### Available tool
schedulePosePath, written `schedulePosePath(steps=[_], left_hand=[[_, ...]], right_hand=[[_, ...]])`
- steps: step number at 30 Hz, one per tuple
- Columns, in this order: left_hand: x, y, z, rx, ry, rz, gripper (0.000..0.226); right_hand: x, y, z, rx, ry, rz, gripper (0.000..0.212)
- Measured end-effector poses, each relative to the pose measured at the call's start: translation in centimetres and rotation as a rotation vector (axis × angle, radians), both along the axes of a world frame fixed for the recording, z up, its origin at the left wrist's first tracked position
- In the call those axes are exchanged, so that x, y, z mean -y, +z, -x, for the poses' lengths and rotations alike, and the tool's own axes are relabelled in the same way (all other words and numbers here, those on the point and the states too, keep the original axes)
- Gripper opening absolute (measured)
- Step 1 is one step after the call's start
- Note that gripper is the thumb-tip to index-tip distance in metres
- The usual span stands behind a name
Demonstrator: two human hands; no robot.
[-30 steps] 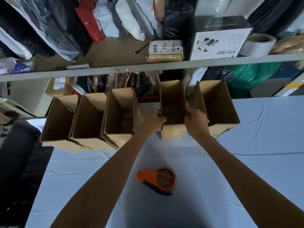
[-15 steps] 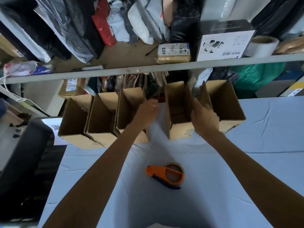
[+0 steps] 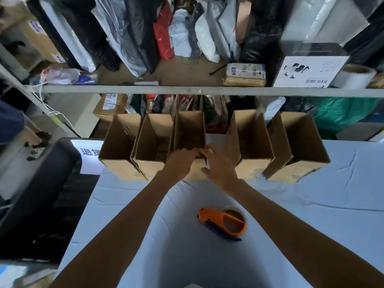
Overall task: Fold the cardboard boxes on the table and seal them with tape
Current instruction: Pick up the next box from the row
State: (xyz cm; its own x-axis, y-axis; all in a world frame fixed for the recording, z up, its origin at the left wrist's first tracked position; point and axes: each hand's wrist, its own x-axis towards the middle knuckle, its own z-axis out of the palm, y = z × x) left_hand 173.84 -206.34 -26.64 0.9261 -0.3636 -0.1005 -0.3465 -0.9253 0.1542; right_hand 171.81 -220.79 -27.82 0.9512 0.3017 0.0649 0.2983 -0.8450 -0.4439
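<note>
Five open-topped cardboard boxes stand in a row at the table's far edge. Both hands meet at the near rim of the middle box. My left hand curls its fingers over that rim. My right hand lies beside it with fingers spread, its fingertips on the rim's right corner and its thumb against the front wall. To the right stand two more boxes, to the left another two. An orange tape dispenser lies on the cloth between my forearms.
The table wears a wrinkled pale blue cloth. Behind the boxes a metal shelf rail carries parcels, mailer bags and a white printed carton. A dark chair stands left of the table.
My right hand left the fourth box and came left to the middle box. My left hand slid from that box's right wall to its near rim. The head camera swung left.
</note>
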Motion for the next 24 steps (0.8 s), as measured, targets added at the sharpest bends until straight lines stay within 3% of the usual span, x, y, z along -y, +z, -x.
schedulePosePath(steps=[4,7,11,14,17,21,24], left_hand=[[-1.4,1.7,-1.1,0.112,0.000,0.194,0.029],[-1.8,3.8,-1.2,0.109,-0.053,0.383,0.023],[-2.9,8.6,-0.4,0.095,-0.137,0.628,0.013],[-3.7,12.3,1.3,0.040,-0.186,0.688,0.024],[-3.1,14.4,3.6,-0.002,-0.236,0.806,0.022],[-1.5,14.3,6.8,-0.032,-0.216,0.884,0.023],[-1.8,12.7,9.1,-0.013,-0.190,0.929,0.027]], right_hand=[[-0.4,1.1,-0.9,0.144,-0.039,-0.017,0.036],[-0.1,3.5,-1.5,0.239,-0.016,-0.131,0.008],[1.6,8.3,-0.6,0.302,-0.144,-0.211,0.016],[3.3,12.2,1.1,0.287,-0.223,-0.355,0.010],[4.3,14.0,2.2,0.213,-0.202,-0.583,0.018],[4.4,12.8,4.5,0.031,-0.166,-0.840,0.026],[4.4,10.6,6.2,-0.027,-0.109,-0.868,0.021]])
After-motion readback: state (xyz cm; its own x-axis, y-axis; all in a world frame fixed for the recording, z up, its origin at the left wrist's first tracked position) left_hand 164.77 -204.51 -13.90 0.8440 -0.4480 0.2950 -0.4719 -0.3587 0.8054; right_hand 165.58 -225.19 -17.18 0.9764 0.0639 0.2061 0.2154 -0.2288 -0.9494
